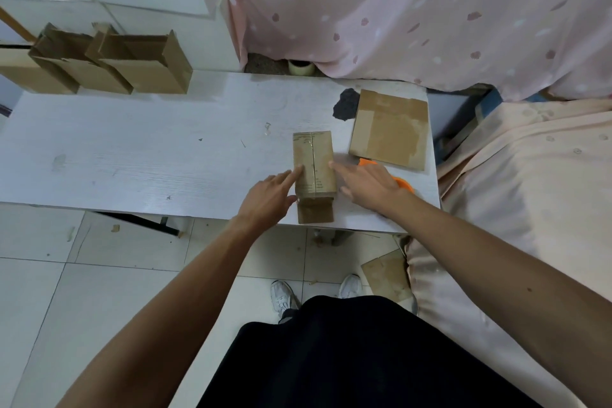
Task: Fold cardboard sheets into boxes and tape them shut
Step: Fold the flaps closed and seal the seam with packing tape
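Wearing: dark clothes and white sneakers (281, 296); you stand on the tiled floor right at the table's near edge.
Floor scrap: a flat bit of cardboard (385, 275) lies by your right foot, against the peach bedding (513, 175).
Left hand (268, 199): fingers straight and spread, gripping nothing. The fingertips touch the top of the box on its left side, near the centre seam.
Right hand (367, 184): same deal, fingers out flat and apart, tips resting on the box top's right edge. Nothing clamped here either.
Box (314, 162): the task's thing, a small folded cardboard box lying lengthwise on the table between your two hands, close to the near edge. Its top seam has glossy clear tape along it.
Flap (315, 212): the box's near end has a flap folded out flat on the table, pointing at you.
Orange thing (402, 183): plastic, mostly hidden behind your right hand, so I can't tell what it is.
Flat sheet (389, 129): unfolded cardboard lying just beyond and right of the box, near the table's right end.
Dark patch (346, 104): a blackish blotch on the tabletop, touching the sheet's far-left corner.
Table (132, 149): white with a woodgrain look, a bit scuffed.
Tape roll (300, 67): pale, sitting just past the table's far edge.
Open boxes (109, 63): several folded ones standing in a row at far left.
Curtain (397, 10): pink, spotted, hanging behind everything.
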